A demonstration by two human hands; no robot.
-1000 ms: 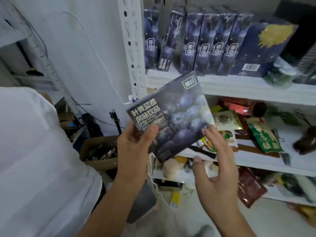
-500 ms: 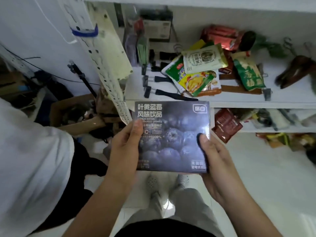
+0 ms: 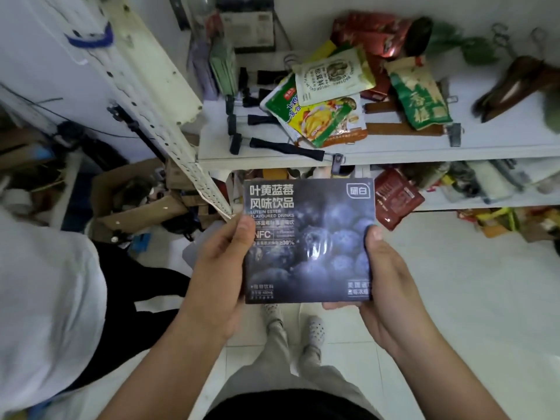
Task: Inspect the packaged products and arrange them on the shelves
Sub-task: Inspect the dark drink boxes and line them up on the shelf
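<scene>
- Your left hand [image 3: 218,274] grips the left edge of the blueberry drink box [image 3: 309,237], thumb laid on the printed front, the other fingers hidden behind it.
- Your right hand [image 3: 385,286] grips the right edge of the box, thumb on the front and fingers curled under its lower right corner.
- The box is held between both hands, front face towards you and upright, clear of the shelves. White Chinese lettering and "NFC" read near your left thumb, and a glare patch sits mid-face.
- Below the hands, your pale perforated shoes [image 3: 315,328] stand on the white tiled floor.
- Left of your left hand, a person in a white top [image 3: 45,298] fills the frame edge.
- Just beyond your right thumb, a dark red packet [image 3: 394,198] lies on the lower shelf.
- Beyond the box's top edge runs the white shelf [image 3: 424,153]; a black-handled tool [image 3: 285,148] lies at its front.
- Further back on that shelf, a green-and-yellow snack packet [image 3: 318,122] lies under a cream pouch [image 3: 333,75], with a green pouch [image 3: 419,98] to their right.
- Beyond your left hand, a perforated white upright [image 3: 157,95] slants down beside an open cardboard carton [image 3: 133,204].
</scene>
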